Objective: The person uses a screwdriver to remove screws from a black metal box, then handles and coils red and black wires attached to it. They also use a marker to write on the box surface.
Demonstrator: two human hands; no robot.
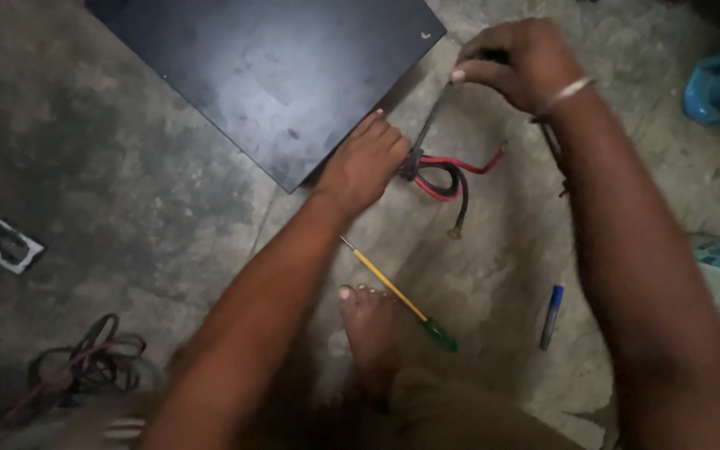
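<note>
Red and black cables (pixel 446 173), one screwdriver (pixel 399 295), one marker (pixel 551 317)

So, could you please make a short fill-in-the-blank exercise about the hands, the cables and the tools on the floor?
1. The left hand presses the red and black cables near the corner of the dark ____.
2. The right hand pinches a thin black ____ rising from the cables.
3. The screwdriver on the floor has a yellow shaft and a ____ handle.
4. The blue marker lies on the ____.

Missing words: panel; strap; green; floor
</note>
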